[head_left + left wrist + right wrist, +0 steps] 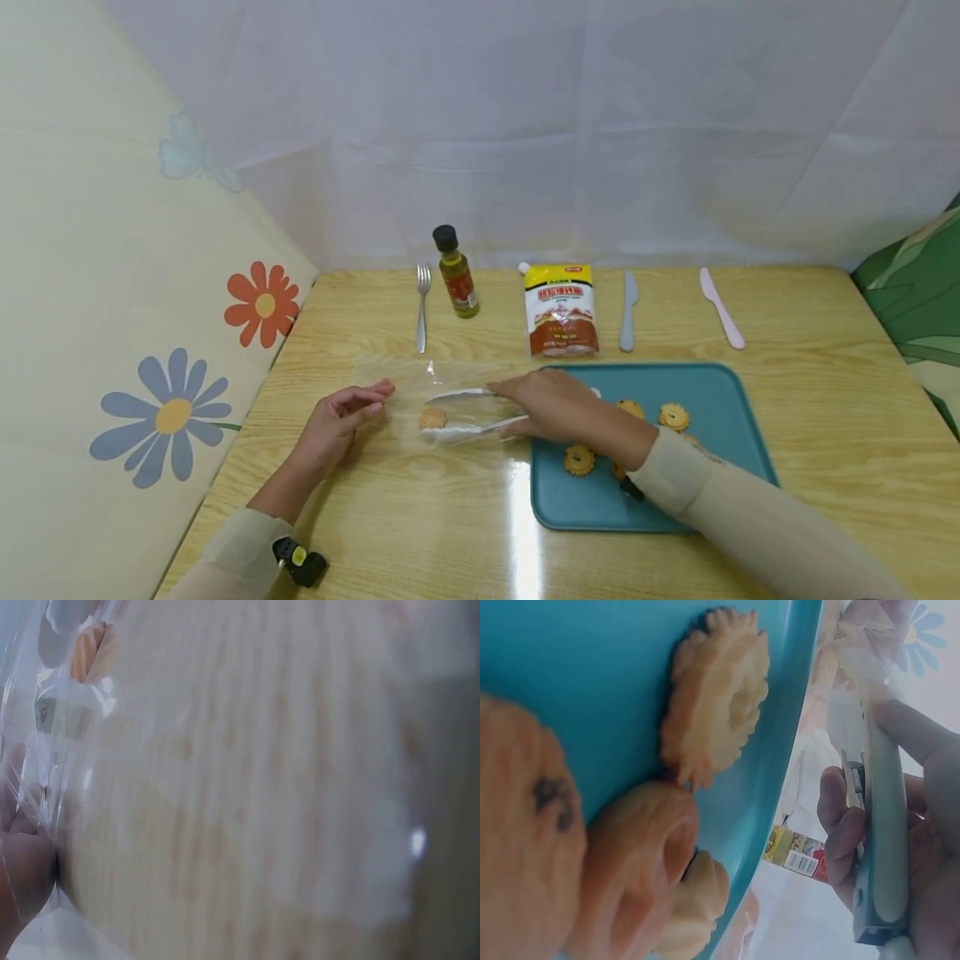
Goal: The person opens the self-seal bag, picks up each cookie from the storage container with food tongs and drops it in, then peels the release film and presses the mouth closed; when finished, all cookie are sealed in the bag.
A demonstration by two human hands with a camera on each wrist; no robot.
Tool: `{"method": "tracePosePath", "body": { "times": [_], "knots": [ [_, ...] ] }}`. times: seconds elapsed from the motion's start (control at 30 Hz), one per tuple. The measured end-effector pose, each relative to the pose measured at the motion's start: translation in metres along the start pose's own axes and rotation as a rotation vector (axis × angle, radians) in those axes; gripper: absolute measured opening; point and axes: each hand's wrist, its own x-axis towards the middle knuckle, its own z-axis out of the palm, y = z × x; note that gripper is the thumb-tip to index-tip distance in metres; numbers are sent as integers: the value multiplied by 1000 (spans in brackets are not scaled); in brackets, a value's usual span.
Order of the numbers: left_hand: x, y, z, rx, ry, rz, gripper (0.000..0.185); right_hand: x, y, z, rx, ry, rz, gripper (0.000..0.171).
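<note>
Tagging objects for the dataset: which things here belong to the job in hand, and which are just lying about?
Likely in the job:
tongs, in the right hand
clear bag, at the left hand
cookie by the tongs' tips
tray and its cookies

Seemingly just lying about:
fork
bottle
pouch
grey knife
pink knife

Head view: from above the near side of the bench (412, 517), facing forward and down, wide. Left wrist view: very close to the clear bag (86, 780), shared with the head view. Right wrist view: tilted sideways, close over cookies (716, 705) and tray (562, 652), likewise shared.
</note>
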Motion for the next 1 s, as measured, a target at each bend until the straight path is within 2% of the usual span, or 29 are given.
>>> {"method": "tracePosePath", "body": {
  "times": [0.3,0.7,1.0],
  "knots": [
    [0,2,0,5,4,-1,29,-13,6,-4,27,24,25,69],
    [0,3,2,5,12,-29,30,-45,19,-7,53,68,39,69],
    [0,3,2,-11,3,-25,31,-72,29,-7,17,155,21,68]
  ]
}}
